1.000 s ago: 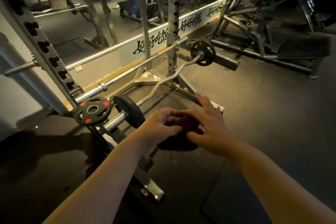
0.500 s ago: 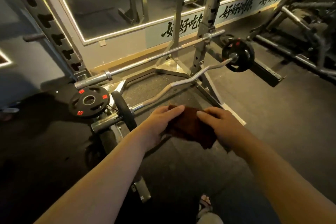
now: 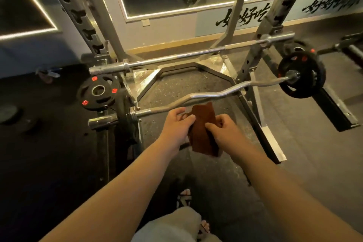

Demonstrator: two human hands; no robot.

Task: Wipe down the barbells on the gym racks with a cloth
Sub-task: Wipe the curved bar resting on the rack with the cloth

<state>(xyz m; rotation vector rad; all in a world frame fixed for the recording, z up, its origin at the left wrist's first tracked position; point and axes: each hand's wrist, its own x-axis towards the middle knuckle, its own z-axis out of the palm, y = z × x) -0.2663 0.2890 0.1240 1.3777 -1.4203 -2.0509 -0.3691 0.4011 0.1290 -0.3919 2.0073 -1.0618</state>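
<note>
A dark reddish-brown cloth [image 3: 203,124] hangs folded between my two hands, just in front of the curved EZ barbell [image 3: 212,95]. My left hand [image 3: 176,125] pinches the cloth's left edge with thumb and fingers. My right hand [image 3: 224,129] grips its right edge with curled fingers. The EZ bar lies low on the rack, with a black plate at its left end [image 3: 123,120] and another at its right end [image 3: 301,76]. A straight chrome barbell [image 3: 176,58] rests on the rack behind it, bare of plates.
Grey rack uprights stand at left [image 3: 78,12] and right [image 3: 275,12], with the rack's base frame [image 3: 271,139] on the floor at right. A loose black plate with red marks [image 3: 98,92] sits on a peg at left. My trouser leg and sandalled feet [image 3: 184,198] show below. A mirror wall lies behind.
The view has come closer to the rack and tilted down. The cloth now hangs lengthwise, gripped by both hands at its sides, right in front of the curved bar.
</note>
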